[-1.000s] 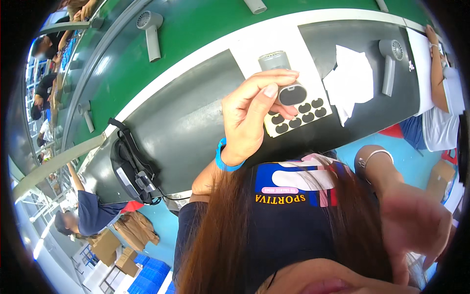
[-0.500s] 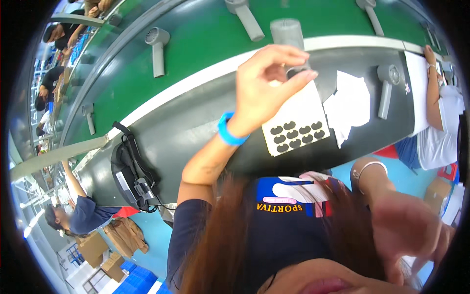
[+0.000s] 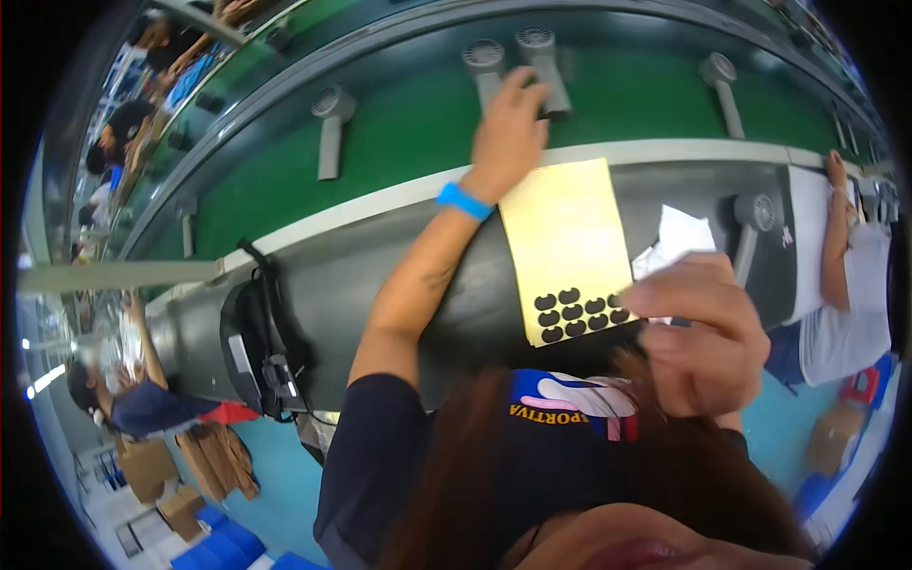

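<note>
My left hand (image 3: 508, 133), with a blue wristband, reaches far out over the green conveyor belt (image 3: 399, 142). Its fingers close over the handle of a grey hair-dryer-shaped device (image 3: 543, 57) lying on the belt. A yellowish sticker sheet (image 3: 565, 242) with several black oval stickers along its near edge lies on the dark grey worktop (image 3: 332, 285). My right hand (image 3: 708, 332) is at the sheet's near right corner, fingers curled and pinching that edge. Long hair and a dark shirt fill the bottom of the view.
More grey devices lie on the belt (image 3: 331, 128) (image 3: 484, 66) (image 3: 722, 81), and one (image 3: 750, 228) on the worktop beside crumpled white paper (image 3: 679, 237). A black strapped unit (image 3: 256, 351) hangs at the worktop's left. A co-worker (image 3: 845, 294) sits at right, another person (image 3: 133, 404) at left near cardboard boxes.
My left hand carried the grey device from above the sticker sheet out onto the green belt. My right hand came up to the sheet's corner. The view tilted toward the belt.
</note>
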A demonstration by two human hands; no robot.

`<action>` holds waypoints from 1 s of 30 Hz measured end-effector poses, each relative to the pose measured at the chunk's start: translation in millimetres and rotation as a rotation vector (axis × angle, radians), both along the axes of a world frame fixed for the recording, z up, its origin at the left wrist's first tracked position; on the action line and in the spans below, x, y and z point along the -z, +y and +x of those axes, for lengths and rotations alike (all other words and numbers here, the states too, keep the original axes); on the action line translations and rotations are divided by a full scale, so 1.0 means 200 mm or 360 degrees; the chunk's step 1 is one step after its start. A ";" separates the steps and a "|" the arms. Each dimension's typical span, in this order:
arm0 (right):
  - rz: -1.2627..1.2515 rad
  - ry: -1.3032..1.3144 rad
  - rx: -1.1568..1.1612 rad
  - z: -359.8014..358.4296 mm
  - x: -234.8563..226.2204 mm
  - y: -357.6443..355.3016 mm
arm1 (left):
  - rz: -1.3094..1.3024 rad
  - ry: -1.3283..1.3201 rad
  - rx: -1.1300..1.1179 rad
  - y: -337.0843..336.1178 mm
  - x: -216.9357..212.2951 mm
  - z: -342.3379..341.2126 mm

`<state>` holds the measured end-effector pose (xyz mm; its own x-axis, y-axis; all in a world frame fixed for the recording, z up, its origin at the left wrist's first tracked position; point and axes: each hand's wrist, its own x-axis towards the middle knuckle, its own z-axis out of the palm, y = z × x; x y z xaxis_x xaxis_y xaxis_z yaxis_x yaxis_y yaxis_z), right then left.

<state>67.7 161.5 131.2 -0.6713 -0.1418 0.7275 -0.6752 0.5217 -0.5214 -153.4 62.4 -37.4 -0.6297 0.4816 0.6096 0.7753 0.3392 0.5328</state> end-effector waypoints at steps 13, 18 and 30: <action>0.0075 -0.0201 0.0259 0.24 -0.11 0.01 | 0.0163 0.0199 -0.0648 -0.42 -0.07 -0.09; -0.0003 -0.0601 0.0663 0.11 0.36 0.20 | 0.0567 0.0213 -0.0560 -0.43 -0.26 0.14; 0.0054 -0.1305 0.0957 0.26 0.90 0.19 | 0.0580 -0.0349 0.0274 -0.20 -0.15 0.57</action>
